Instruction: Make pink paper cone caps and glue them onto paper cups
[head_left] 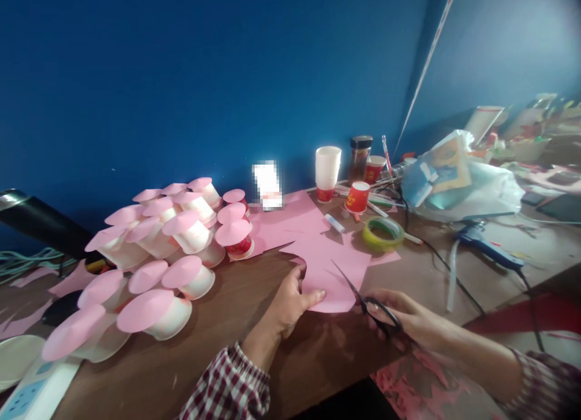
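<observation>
My left hand (290,302) pinches the near left edge of a pink paper sheet (333,281), thumb on top and fingers underneath. The sheet has curved cut-outs along its edges. In my right hand (399,314) is a pair of black-handled scissors (384,317), fingers through the loops. Their blades point up and left over the sheet's right part, close to its near right edge. Another pink sheet (290,217) lies flat behind. At the left, several upside-down paper cups (195,235) wear pink paper cones (145,311) as roofs.
Beyond the sheet are a roll of tape (384,233), a glue stick (334,224), a red cup (357,197) and stacked white cups (327,166). A blue glue gun (490,246) with its cable lies right, before a plastic bag (467,187). A power strip (34,393) sits front left; pink scraps (417,383) lie below the table edge.
</observation>
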{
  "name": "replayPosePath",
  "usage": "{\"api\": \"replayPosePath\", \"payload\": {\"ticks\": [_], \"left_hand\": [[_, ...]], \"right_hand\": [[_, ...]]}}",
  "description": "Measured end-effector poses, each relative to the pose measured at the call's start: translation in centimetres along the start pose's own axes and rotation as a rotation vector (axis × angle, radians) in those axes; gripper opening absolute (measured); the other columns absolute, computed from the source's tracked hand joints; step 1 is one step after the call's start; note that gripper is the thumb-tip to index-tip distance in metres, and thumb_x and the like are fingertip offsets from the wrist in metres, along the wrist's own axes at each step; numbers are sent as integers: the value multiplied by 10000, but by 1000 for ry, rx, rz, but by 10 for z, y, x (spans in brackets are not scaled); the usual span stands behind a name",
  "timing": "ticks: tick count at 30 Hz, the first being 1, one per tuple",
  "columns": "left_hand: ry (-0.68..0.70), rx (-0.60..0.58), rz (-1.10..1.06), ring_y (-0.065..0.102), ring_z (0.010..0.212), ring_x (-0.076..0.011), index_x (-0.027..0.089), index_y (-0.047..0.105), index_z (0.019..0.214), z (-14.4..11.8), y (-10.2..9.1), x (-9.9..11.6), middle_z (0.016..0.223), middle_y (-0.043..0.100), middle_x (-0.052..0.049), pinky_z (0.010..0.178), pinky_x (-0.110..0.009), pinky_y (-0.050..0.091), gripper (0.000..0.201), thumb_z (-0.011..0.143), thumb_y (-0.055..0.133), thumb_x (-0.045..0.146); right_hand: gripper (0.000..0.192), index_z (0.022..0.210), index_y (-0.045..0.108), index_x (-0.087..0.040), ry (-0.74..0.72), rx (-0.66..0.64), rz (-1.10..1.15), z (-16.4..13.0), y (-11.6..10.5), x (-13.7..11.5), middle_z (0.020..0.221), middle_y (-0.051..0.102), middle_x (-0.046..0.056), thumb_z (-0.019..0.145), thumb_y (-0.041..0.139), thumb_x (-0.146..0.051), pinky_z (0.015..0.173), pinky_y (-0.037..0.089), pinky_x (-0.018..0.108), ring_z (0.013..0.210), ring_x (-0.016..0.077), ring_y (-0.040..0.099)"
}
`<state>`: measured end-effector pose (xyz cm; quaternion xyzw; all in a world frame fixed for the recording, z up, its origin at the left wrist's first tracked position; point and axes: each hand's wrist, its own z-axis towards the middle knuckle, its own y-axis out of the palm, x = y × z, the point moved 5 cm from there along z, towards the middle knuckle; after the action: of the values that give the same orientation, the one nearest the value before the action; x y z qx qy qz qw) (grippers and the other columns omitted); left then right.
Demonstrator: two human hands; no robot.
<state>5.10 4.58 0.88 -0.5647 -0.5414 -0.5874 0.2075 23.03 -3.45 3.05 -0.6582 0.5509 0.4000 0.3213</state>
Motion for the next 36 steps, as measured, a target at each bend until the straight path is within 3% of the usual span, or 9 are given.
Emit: {"api": "replayPosePath", "payload": {"ticks": [9, 17, 26, 36], "left_hand": [[-4, -30, 20, 621, 933, -217, 140, 474, 1210, 0, 0, -1, 1111, 622, -134, 847, -351, 474, 655, 618, 752, 139], [-64, -26, 30, 641, 870, -229, 142, 338, 1325, 1, -3, -1, 1053, 633, -150, 821, -385, 485, 842, 604, 772, 183], [-20, -16, 95, 618, 885, -195, 151, 414, 1274, 2, -6, 3, 1110, 599, -140, 805, -341, 488, 757, 608, 772, 186], [12, 81, 157, 634, 768, -182, 136, 380, 1246, 2, -9, 10, 901, 651, -92, 731, -355, 512, 740, 623, 767, 238]], "right_hand": [[407, 944, 592, -150, 1, 6, 23, 2, -3, 7, 640, 479, -35, 753, 628, -507, 360, 289, 118, 504, 52, 449], [506, 1036, 611, -142, 6, 30, -20, -2, -7, 8, 579, 446, -54, 709, 659, -525, 340, 288, 124, 461, 53, 440], [532, 1051, 618, -138, 4, 32, -36, -3, -9, 13, 565, 448, -53, 700, 661, -535, 340, 280, 136, 451, 55, 442], [518, 1028, 609, -128, 31, -2, -34, -7, -8, 10, 588, 486, -37, 701, 661, -527, 345, 292, 126, 473, 59, 475]]}}
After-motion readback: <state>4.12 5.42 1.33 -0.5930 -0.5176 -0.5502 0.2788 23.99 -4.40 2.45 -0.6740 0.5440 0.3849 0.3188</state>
